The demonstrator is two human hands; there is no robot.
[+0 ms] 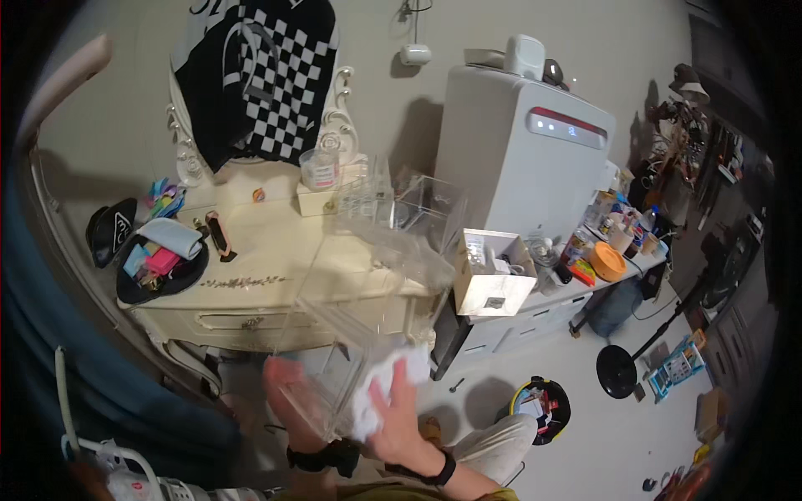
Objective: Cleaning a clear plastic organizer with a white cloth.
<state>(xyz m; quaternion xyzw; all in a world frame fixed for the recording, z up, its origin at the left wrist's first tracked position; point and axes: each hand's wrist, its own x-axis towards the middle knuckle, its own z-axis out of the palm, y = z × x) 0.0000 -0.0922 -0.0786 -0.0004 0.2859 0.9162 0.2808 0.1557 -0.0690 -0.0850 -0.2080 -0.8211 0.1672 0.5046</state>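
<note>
A large clear plastic box (338,321) is held up in front of the dresser, tilted. My left hand (291,402) is closed around its lower left side, with fingers partly seen through the clear wall. In my right hand (401,427) is a crumpled white cloth (364,412), pressed against the box's lower right side. Dark bands circle both wrists. Behind the held box, another clear container (430,200) stands on the right end of the cream dresser (251,242).
On the dresser are a black cap (163,282) filled with small items and a lidded clear jar (320,171). Right of it, a white bin of small goods (494,284) sits on a low cabinet beside a tall white appliance (522,142). A trash bin (551,422) stands on the floor.
</note>
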